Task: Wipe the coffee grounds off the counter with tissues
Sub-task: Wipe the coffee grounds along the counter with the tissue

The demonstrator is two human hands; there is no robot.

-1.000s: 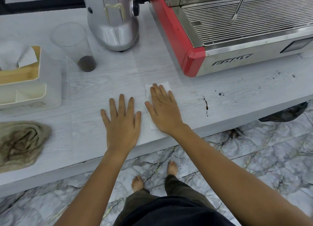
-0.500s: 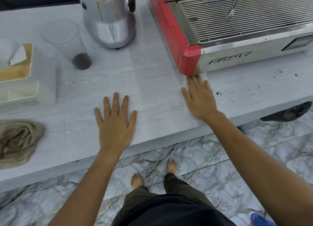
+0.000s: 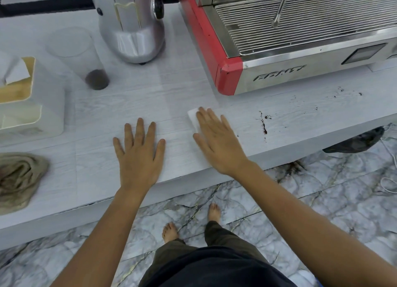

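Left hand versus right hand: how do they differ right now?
The left hand lies on bare counter; the right hand presses a tissue. The left points straight ahead; the right angles leftward and sits nearer the coffee grounds. Both are flat, fingers straight.

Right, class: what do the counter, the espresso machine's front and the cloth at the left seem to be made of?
Counter: pale wood-grain board, probably laminate, matt; printed-looking grain lines.
Espresso machine: brushed steel front, by its dull sheen, with a glossy red corner panel, painted metal or plastic.
Cloth: soft woven fabric, olive-brown, crumpled into folds.
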